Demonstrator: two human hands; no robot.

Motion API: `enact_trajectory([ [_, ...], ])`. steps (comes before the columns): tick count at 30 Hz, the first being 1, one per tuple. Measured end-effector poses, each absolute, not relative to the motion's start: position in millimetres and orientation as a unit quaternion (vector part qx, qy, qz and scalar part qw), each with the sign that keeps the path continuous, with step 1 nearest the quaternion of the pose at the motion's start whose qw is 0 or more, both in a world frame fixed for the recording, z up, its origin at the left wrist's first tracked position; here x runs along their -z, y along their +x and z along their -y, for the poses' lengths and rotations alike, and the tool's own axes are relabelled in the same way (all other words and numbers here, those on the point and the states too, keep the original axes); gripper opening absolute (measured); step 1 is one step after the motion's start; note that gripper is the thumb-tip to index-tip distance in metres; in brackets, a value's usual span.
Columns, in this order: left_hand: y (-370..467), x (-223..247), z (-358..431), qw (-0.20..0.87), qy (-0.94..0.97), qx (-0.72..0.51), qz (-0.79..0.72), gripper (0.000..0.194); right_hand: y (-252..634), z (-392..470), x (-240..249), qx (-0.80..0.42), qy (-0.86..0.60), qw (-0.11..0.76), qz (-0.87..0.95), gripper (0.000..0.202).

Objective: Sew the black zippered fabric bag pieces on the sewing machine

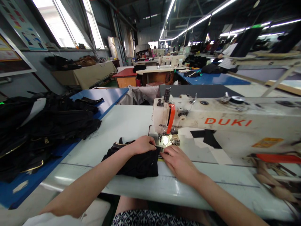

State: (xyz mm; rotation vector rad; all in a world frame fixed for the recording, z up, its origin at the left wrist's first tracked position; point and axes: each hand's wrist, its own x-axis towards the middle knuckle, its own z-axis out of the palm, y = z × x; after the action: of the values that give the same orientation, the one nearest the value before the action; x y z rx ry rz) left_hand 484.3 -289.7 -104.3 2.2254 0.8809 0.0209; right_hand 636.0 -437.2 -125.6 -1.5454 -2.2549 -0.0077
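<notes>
A black cloth piece (141, 164) with a brass-toothed zip (119, 144) at its upper left lies on the pale sewing table, just in front of the needle area. My left hand (144, 145) is closed, thumb and fingers pinching the cloth's top edge near its right end. With bent fingers, my right hand (176, 160) grips the small dark edge that sticks out at the cloth's right side; the fingertips partly hide it. Directly beyond both hands is the needle and presser foot (161, 137) of a white sewing machine (199, 114), lit by a small lamp. The cloth lies short of the needle.
Black garments with brass zips (47, 125) are heaped on a blue table (87, 144) at left. Black and white scraps (207, 138) lie under the machine's arm. Dark thread cones (246, 42) stand at upper right. Farther back are more machines and a person in white (229, 51).
</notes>
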Motion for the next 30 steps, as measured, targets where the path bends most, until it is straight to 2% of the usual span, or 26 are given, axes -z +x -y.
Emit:
enact_trajectory([
  [14, 486.7, 104.6, 290.1, 0.339, 0.872, -0.005, -0.352, 0.012, 635.6, 436.7, 129.7, -0.011, -0.570, 0.247, 0.783, 0.023],
  [30, 487.9, 104.5, 289.3, 0.333, 0.873, 0.005, -0.356, 0.012, 632.7, 429.1, 131.7, -0.005, -0.580, 0.221, 0.784, 0.030],
])
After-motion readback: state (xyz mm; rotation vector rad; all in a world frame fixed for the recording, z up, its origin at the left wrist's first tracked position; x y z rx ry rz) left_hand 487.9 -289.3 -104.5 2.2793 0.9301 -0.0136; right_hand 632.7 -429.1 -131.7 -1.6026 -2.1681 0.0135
